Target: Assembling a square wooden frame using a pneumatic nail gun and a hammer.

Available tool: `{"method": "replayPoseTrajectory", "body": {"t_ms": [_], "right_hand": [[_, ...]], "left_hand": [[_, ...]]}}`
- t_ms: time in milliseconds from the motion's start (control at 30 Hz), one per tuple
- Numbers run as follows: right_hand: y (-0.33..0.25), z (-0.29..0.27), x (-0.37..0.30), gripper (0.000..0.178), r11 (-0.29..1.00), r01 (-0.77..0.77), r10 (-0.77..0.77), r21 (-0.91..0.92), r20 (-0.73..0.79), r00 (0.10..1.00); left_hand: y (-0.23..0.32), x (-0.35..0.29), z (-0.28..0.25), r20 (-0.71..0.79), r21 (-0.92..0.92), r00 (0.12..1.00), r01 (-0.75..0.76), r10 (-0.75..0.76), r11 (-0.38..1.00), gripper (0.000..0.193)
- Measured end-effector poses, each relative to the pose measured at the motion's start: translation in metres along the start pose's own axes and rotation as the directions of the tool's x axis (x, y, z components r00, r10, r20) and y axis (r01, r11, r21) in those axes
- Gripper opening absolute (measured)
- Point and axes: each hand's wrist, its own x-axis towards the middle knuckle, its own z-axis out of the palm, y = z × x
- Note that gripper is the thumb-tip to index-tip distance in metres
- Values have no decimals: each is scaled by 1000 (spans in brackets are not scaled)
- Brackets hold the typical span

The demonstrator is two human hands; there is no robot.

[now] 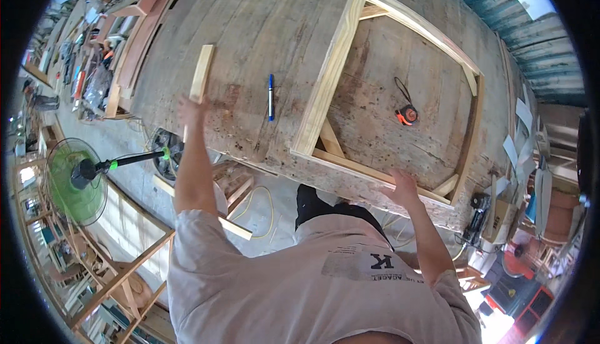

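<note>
My left hand (pixel 192 109) is over the near part of a short, pale wooden strip (pixel 202 69) lying on the worktable's left side. Motion smears its fingers, so whether they grip the strip cannot be made out. To the right lies a rectangular wooden frame (pixel 331 72) with short diagonal braces across its corners. My right hand (pixel 403 189) rests at the frame's near rail, thumb and fingers spread apart. Inside the frame, an orange and black tape measure (pixel 407 115) with a dark wrist loop sits on the tabletop. A blue and silver marker (pixel 270 97) lies between the strip and the frame.
The worn wooden worktable (pixel 250 38) has its near edge just in front of my body. A green fan (pixel 76 181) stands at the left. Boards and clutter (pixel 103 63) crowd the far left. A power tool (pixel 478 216) is beside the table's right near corner.
</note>
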Motion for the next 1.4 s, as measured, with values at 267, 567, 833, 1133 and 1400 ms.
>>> {"method": "replayPoseTrajectory", "body": {"t_ms": [267, 567, 833, 1133, 1400], "right_hand": [[39, 1, -29, 51, 925, -307, 321, 223, -28, 947], [52, -28, -17, 39, 188, -36, 625, 981, -91, 775], [78, 31, -27, 40, 488, -41, 471, 872, -224, 853], [84, 56, -45, 30, 761, -271, 530, 589, -325, 783], [61, 22, -43, 30, 638, -496, 674, 589, -117, 729]], "left_hand": [[-31, 16, 27, 418, -774, 876, 204, 240, 600, 48], [234, -210, -203, 314, -789, 352, -420, 882, 448, 63], [244, -313, -159, 345, -587, 82, -759, 935, 283, 69], [237, -328, -146, 304, -581, -9, -794, 953, 178, 71], [227, -322, -138, 237, -516, -47, -853, 970, 85, 69]]}}
